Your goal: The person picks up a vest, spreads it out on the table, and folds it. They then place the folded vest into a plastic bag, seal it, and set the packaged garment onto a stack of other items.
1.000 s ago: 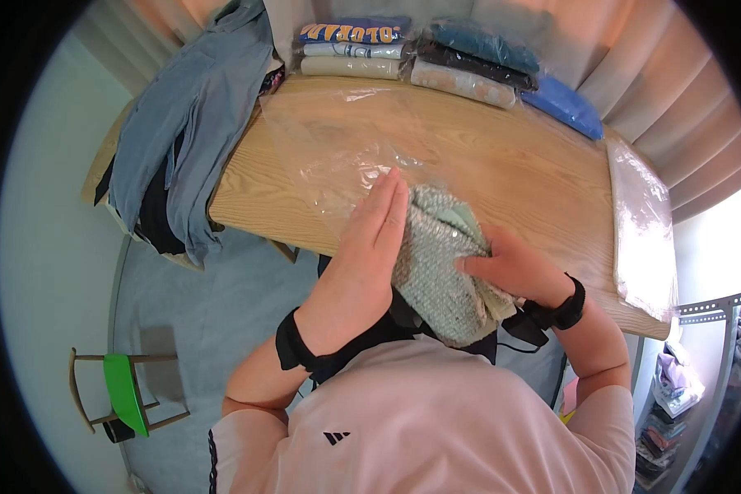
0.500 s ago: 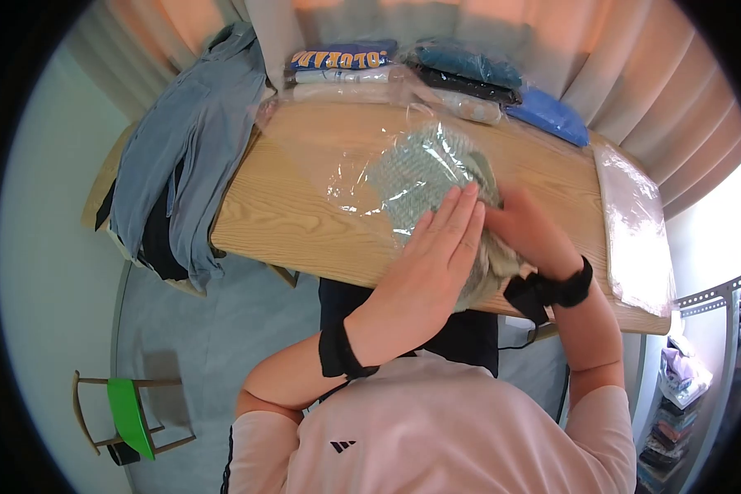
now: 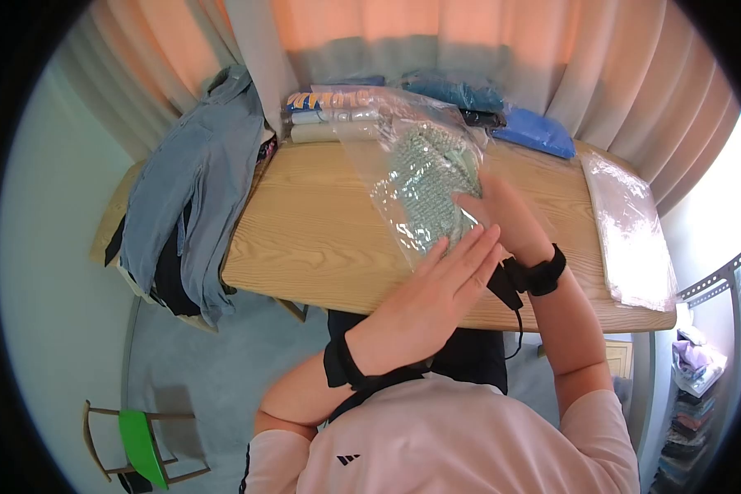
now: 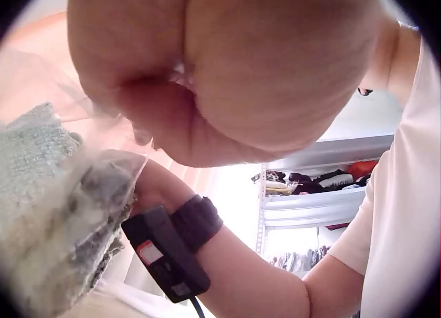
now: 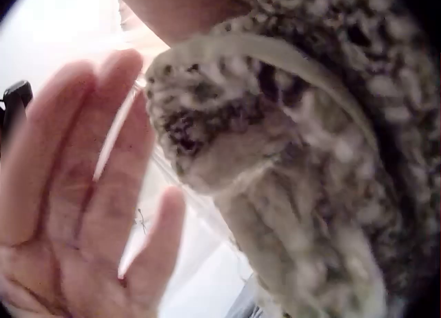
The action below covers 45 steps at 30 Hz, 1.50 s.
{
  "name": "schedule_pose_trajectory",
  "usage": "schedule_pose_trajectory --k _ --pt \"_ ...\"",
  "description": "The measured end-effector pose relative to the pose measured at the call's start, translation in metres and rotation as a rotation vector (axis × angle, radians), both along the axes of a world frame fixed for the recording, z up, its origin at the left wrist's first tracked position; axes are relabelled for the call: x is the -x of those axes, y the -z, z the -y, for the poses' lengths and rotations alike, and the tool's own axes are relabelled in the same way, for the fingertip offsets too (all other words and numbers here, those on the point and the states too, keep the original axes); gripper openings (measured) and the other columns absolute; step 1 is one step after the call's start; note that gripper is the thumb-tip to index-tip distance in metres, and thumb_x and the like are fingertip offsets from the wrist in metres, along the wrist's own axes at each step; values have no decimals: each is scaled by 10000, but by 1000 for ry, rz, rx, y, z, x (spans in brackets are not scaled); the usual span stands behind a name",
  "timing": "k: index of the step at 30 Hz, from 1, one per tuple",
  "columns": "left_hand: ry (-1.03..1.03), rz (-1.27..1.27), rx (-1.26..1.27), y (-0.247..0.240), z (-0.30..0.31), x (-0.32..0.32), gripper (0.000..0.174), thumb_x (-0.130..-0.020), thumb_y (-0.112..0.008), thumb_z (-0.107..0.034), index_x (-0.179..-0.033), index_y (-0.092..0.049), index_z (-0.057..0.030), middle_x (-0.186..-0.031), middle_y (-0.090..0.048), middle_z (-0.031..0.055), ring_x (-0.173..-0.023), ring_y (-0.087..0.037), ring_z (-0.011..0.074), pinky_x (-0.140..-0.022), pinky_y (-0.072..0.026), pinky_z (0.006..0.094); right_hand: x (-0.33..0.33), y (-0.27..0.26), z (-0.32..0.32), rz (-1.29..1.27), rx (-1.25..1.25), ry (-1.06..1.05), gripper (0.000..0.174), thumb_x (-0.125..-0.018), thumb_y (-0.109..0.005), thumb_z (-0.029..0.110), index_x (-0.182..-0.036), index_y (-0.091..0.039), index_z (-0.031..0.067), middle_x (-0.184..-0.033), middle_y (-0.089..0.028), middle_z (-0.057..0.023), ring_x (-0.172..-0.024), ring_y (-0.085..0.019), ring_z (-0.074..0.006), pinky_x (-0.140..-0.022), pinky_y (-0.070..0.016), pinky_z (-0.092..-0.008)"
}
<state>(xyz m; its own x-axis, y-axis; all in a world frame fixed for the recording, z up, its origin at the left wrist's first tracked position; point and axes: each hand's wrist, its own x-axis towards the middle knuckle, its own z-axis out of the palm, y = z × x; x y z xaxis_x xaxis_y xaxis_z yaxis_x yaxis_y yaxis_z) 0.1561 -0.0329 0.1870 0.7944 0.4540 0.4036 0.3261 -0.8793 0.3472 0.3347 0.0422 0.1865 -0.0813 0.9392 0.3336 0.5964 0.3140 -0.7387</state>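
A folded pale green textured knit garment (image 3: 436, 185) is largely covered by a clear plastic bag (image 3: 399, 218), tilted up over the table. My right hand (image 3: 506, 214) grips the garment's right side, thumb across the front; its other fingers are hidden behind. With fingers straight and together, my left hand (image 3: 436, 300) lies across the lower end of the bundle. Its open palm (image 5: 83, 173) faces the garment's folded edge (image 5: 255, 63) in the right wrist view. In the left wrist view the bagged knit (image 4: 41, 159) shows at left, beside the right forearm (image 4: 241, 270).
Bagged folded clothes (image 3: 333, 115) line the table's back, with a blue packet (image 3: 535, 132) at their right. A pile of flat clear bags (image 3: 630, 222) lies on the table's right end. Blue-grey clothes (image 3: 193, 181) drape over the left end. A green-backed chair (image 3: 142, 449) stands lower left.
The bag has come down over the garment, and the bundle has moved forward and up from my body. My left hand has shifted from the garment's left side to its lower end.
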Motion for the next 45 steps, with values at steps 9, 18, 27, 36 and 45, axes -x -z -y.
schedule_pose_trajectory --k 9,18,27,36,45 --pt "14 59 54 22 11 -3 701 -729 -433 127 -1402 -246 70 -1500 -167 213 -1396 -170 357 -1091 -213 511 11 20 -3 366 153 148 422 -798 -602 308 -1037 -588 -39 -1005 -608 -263 -944 -580 -398 -791 -461 -421" --pt "-65 14 75 45 9 1 707 -748 -439 119 -1417 -222 47 -1500 -162 209 -1391 -171 371 -1097 -204 508 8 31 -19 156 490 77 434 -832 -549 402 -897 -656 -13 -913 -643 -241 -882 -600 -413 -802 -465 -446" --pt "-94 -118 87 49 17 10 655 -778 -445 94 -1404 -259 42 -1502 -179 184 -1393 -184 346 -1086 -220 521 -49 85 -20 567 103 -69 304 -833 -515 210 -1081 -606 60 -1206 -557 -178 -1162 -477 -362 -912 -444 -381" --pt "-98 -128 112 56 18 13 650 -772 -444 98 -1398 -286 30 -1500 -198 167 -1394 -189 338 -1084 -211 529 5 91 24 1051 -234 184 348 -829 -520 229 -1118 -586 46 -1331 -440 -236 -1292 -364 -360 -1085 -250 -444" --pt "-111 -82 158 72 20 25 714 -707 -439 147 -1397 -296 33 -1490 -220 177 -1392 -191 337 -1099 -195 506 49 129 52 696 -31 -315 666 -843 -519 461 -1440 -270 303 -1426 -300 -218 -1284 -315 -464 -925 -313 -679"
